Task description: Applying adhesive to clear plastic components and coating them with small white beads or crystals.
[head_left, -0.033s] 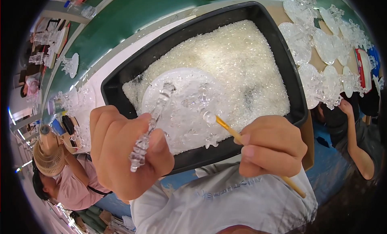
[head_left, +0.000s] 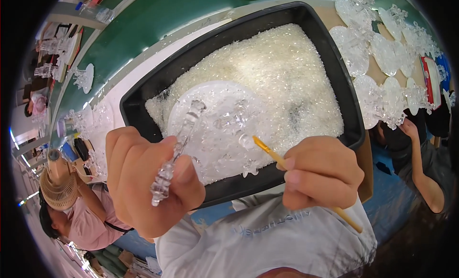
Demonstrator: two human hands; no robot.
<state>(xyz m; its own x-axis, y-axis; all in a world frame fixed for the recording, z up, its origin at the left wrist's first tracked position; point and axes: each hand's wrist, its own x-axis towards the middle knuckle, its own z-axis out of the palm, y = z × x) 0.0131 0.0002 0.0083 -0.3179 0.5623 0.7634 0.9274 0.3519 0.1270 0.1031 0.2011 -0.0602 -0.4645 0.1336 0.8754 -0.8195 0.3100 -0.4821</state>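
Observation:
My left hand (head_left: pixel 150 177) is closed around a clear, ribbed plastic stem (head_left: pixel 165 175). Behind the stem, a round white disc (head_left: pixel 215 163) carries several clear plastic figures; whether stem and disc are joined I cannot tell. My right hand (head_left: pixel 322 172) pinches a thin yellow paintbrush (head_left: pixel 272 154), its bristle tip close to a clear post (head_left: pixel 245 140) on the disc. Contact between the tip and that post cannot be made out. Under the disc, a black tub (head_left: pixel 354 129) holds a heap of glittering clear flakes (head_left: pixel 272 62).
Several similar discs with clear figures (head_left: pixel 354 50) stand on a tan board at the right. More pieces (head_left: pixel 98 120) lie at the left, and a small one (head_left: pixel 85 78) rests on the green table (head_left: pixel 126 24). A fan (head_left: pixel 58 182) and two people are at the sides.
The brush tip has shifted slightly left and up. The clear stem has tilted a little in my left hand; the tub has not moved.

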